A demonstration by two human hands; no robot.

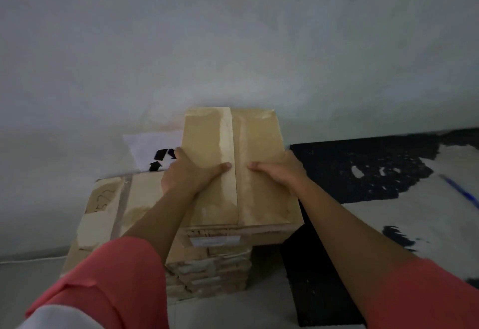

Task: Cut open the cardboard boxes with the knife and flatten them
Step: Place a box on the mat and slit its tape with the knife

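Note:
A brown cardboard box point(259, 142) with tape along its top seam sits on a stack of flattened cardboard point(210, 269) by the wall. My left hand point(186, 173) grips the box's left side, thumb lying on top near the seam. On the other side my right hand point(280, 170) grips the right edge, its thumb also on the top flap. Another taped brown box point(108, 206) lies to the left, partly under my left arm. No knife can be made out.
A white box point(153, 147) with black recycling arrows leans against the grey wall behind. A black mat point(363, 173) lies on the floor to the right, and a blue pen-like object point(464, 193) lies beyond it.

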